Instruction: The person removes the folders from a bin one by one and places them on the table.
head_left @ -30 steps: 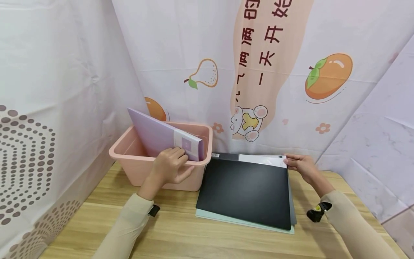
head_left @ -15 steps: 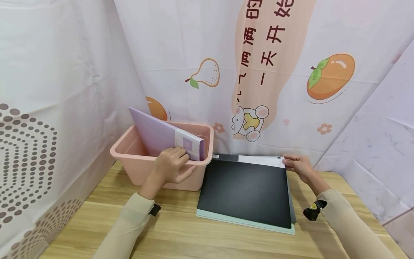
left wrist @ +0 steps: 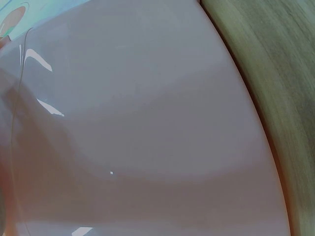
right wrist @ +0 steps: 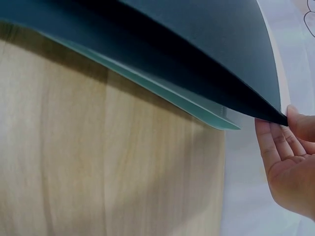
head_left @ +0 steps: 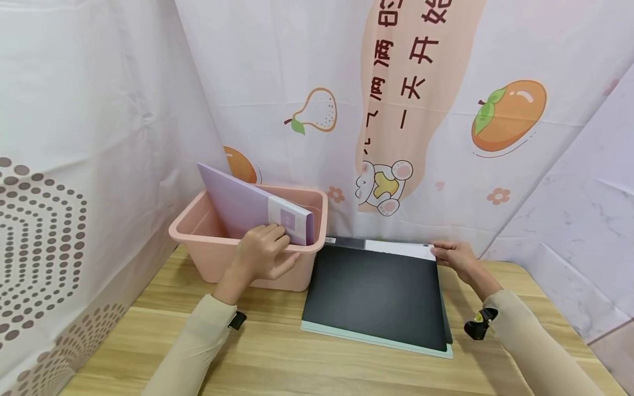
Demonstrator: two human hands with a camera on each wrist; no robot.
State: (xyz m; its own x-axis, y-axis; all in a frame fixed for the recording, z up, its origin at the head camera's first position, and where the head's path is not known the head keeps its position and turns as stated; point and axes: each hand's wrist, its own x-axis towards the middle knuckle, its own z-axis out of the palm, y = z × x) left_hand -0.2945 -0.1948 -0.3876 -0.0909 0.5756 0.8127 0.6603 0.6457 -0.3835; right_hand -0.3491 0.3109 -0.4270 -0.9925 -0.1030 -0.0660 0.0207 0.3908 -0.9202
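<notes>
My left hand curls over the front rim of the pink plastic basket, thumb on the outside wall and fingers against the purple file folder. That folder leans inside the basket, its white-labelled spine towards the right. Only the glossy basket wall fills most of the left wrist view. My right hand pinches the far right corner of the black file folder by its white-labelled spine. In the right wrist view thumb and fingers hold that corner, raised above a mint-green folder.
The mint-green folder's edge shows below the black one on the wood-grain table. Behind the table hangs a printed white curtain, with another white curtain at the left. The basket stands just left of the folder stack.
The black folder's far right corner has shifted slightly left and towards me with my right hand. My left hand stays at the basket rim.
</notes>
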